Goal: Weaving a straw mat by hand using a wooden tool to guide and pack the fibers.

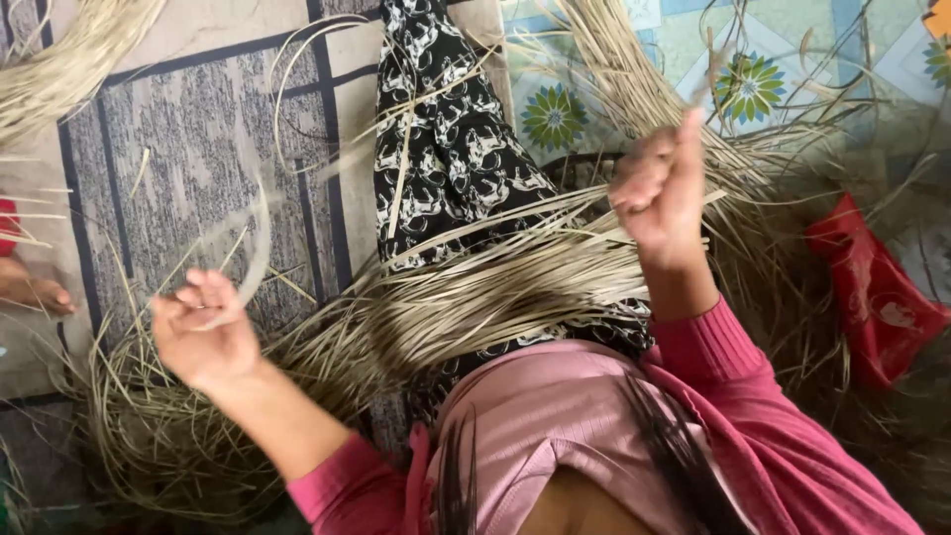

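Two hands are up in my view, well apart from each other, and both are working with dried straw-coloured strips. My left hand (203,332) is raised over the grey patterned mat (188,149), fingers curled shut round a single pale strip (260,233) that arcs upward from the fist, blurred along its length. My right hand (659,188) is lifted higher, on the other side of the lap, closed into a fist with one finger pointing up; a few thin strips run past it, and I cannot tell for certain whether it pinches one of them or only brushes them.

Between the hands lies the main bundle of strips (475,297) — a thick sheaf resting across my lap, over the black-and-white patterned trousers (451,149), fanning out to both sides. More loose strips are heaped on the floor below the left hand (149,436) and spread behind the right hand over a light blue mat with flower motifs (753,84). I see pink sleeves on both forearms and a lighter pink top beneath the camera.

A red bag (872,287) lies on the straw well to the right of the right hand. At the left edge another person's foot (35,292) rests on the mat — near the left-hand heap, apart from my hands.
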